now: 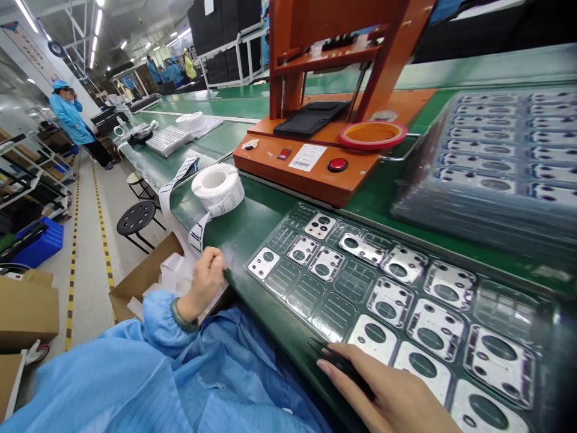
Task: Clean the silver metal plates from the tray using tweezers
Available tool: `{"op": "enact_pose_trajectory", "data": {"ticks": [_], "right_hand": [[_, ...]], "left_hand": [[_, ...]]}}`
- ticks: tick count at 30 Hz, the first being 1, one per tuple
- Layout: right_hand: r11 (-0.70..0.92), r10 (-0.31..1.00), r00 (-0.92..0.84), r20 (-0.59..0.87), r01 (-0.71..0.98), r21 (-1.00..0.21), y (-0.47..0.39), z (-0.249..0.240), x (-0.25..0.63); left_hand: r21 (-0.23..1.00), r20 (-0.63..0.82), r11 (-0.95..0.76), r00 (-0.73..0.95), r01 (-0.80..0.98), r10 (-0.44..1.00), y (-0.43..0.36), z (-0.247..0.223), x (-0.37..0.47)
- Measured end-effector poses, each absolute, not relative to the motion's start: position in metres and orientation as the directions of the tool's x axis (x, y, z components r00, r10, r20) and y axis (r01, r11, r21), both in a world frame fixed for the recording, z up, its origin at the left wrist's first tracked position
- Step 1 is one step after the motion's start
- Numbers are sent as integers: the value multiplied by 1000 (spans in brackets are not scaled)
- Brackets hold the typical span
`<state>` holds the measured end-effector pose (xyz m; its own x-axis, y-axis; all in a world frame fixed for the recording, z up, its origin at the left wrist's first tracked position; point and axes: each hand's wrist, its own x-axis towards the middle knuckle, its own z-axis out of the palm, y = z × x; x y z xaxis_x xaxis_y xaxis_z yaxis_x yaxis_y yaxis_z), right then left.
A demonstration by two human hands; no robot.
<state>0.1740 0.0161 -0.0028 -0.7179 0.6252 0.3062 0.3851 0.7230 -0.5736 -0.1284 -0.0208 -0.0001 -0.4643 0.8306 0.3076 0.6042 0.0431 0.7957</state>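
My left hand [207, 285] is closed just off the table's edge, beside a hanging strip of labels [197, 236]. Whatever its fingers may hold is hidden. The strip comes off a white label roll [217, 185] lying on the green table. In my right hand [383, 388] at the lower right is a pair of black tweezers [347, 368], tips pointing left. They are over the near edge of a clear plastic tray [306, 294]. Silvery metal plates [390, 300] with round holes sit in many of its pockets, while several pockets are bare.
An orange press [311, 159] stands behind the tray, a red tape roll [373, 135] on its base. Stacked trays of plates [487, 156] rise at the right. Left of the table are a cardboard box [130, 285] with paper scraps and a black stool [136, 218]. A person [72, 120] stands farther back.
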Motion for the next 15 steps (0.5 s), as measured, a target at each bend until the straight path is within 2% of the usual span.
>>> {"op": "enact_pose_trajectory", "data": {"ticks": [5, 9, 12, 15], "right_hand": [[540, 723, -675, 144, 424, -727, 17, 8, 172], [409, 767, -640, 37, 445, -797, 17, 16, 170], [381, 770, -638, -1, 461, -802, 16, 20, 170], [372, 769, -639, -11, 461, -806, 16, 21, 170]], "left_hand": [[733, 125, 368, -645, 572, 754, -48, -13, -193], [555, -48, 613, -714, 562, 699, -65, -27, -239], [443, -67, 683, -739, 580, 671, -69, -32, -254], [378, -41, 682, -724, 626, 688, -66, -30, -246]]}}
